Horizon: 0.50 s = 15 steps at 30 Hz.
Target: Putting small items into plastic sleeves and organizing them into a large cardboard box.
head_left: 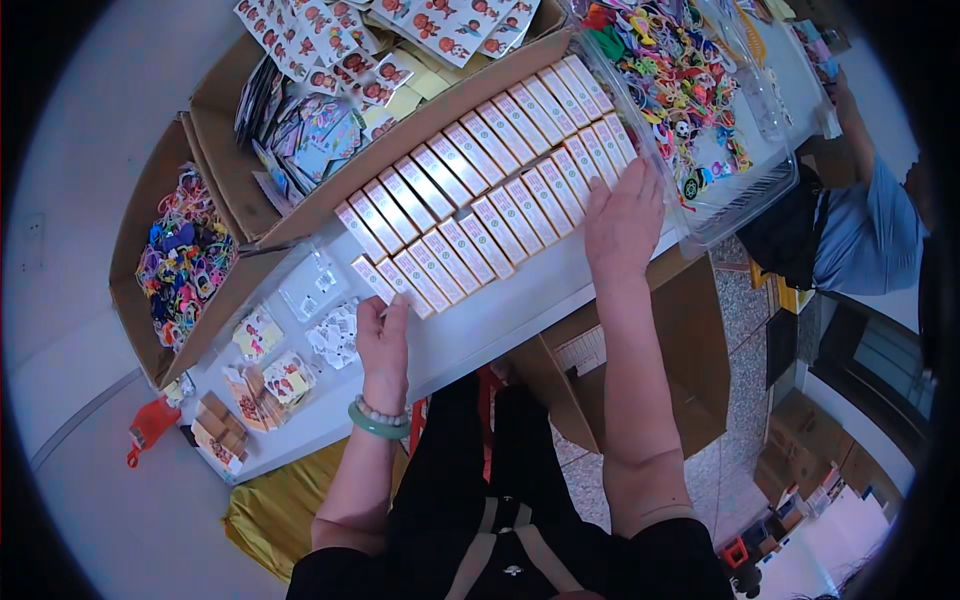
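Two long rows of slim white boxes with orange edges lie side by side on the white table: a back row (pixel 458 160) and a front row (pixel 498 224). At the left end of the front row, my left hand (pixel 384 338) has its fingers bent and its fingertips against the lower edge of an end box (pixel 379 280). My right hand (pixel 627 218) lies at the row's right end, its fingers stretched out along the last boxes and the thumb resting on top. A jade-green bangle and a beaded bracelet circle my left wrist.
Behind the rows stands a cardboard box (pixel 300 222) of printed sheets and cards. A carton (pixel 128 290) of colourful bands is at left, a clear plastic bin (pixel 712 235) of trinkets at right. Small packets (pixel 334 333) lie near my left hand; another person (pixel 868 235) is at far right.
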Motion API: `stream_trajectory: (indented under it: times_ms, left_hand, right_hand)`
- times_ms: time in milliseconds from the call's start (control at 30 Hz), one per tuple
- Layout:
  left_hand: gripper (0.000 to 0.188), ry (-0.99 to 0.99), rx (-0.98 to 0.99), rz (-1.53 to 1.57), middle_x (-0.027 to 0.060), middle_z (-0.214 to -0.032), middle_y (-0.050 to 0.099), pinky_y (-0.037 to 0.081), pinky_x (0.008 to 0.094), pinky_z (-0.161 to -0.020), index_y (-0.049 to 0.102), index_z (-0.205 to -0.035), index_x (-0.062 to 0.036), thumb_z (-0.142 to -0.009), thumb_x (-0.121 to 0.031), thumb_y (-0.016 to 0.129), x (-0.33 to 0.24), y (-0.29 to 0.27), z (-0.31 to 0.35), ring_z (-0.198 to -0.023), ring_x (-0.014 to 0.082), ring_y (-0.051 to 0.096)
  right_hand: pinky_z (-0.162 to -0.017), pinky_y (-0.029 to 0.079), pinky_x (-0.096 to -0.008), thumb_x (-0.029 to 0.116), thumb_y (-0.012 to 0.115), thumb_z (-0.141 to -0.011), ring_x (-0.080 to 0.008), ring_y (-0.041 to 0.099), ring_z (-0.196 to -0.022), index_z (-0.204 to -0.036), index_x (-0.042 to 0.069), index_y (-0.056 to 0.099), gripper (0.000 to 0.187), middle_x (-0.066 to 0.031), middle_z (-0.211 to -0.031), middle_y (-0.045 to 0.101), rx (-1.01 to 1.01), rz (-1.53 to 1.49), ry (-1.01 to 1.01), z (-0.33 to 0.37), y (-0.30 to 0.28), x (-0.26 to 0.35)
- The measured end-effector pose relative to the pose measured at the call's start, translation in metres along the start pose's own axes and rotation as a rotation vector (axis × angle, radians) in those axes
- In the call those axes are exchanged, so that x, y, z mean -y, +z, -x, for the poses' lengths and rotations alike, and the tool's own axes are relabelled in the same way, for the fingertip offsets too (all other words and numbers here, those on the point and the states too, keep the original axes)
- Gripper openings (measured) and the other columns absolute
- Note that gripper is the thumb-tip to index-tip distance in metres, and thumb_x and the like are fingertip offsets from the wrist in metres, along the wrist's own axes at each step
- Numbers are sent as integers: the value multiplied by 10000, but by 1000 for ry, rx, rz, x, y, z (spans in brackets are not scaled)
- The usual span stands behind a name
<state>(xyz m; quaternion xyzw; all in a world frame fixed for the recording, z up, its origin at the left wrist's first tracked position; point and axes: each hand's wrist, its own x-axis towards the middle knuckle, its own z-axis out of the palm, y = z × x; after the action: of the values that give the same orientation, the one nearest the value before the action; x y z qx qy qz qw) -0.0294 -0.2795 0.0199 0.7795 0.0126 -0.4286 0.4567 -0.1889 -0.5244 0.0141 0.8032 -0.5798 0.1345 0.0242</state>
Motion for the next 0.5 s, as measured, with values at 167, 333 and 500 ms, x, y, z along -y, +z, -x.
stream_trajectory:
  times_ms: [167, 333, 500]
  left_hand:
    - [373, 164, -21, 236, 74, -1040, 578, 462, 254, -736, 434, -1254, -14, -934, -181, 528, 3, 11, -17, -879, 109, 543]
    - [379, 148, 18, 173, 68, -1084, 563, 479, 278, -758, 377, -1315, -30, -959, -135, 452, 9, 7, -8, -884, 123, 558]
    - [413, 189, 85, 117, 96, -1231, 524, 482, 297, -834, 324, -1359, -26, -968, -124, 416, 21, -6, 8, -1049, 167, 542]
  right_hand:
    - [-958, 357, -478, 303, 572, -862, -442, 456, -1085, -1231, -44, 446, 522, -258, -1170, 482, -82, -99, 4, -7, 20, -10]
    - [-822, 406, -490, 297, 618, -822, -404, 501, -960, -1138, -14, 503, 459, -223, -948, 540, 59, -17, 4, -16, 12, -12]
    - [-644, 434, -404, 286, 598, -854, -279, 527, -671, -1028, 20, 510, 329, -134, -691, 526, 419, -483, 362, 8, -2, -24]
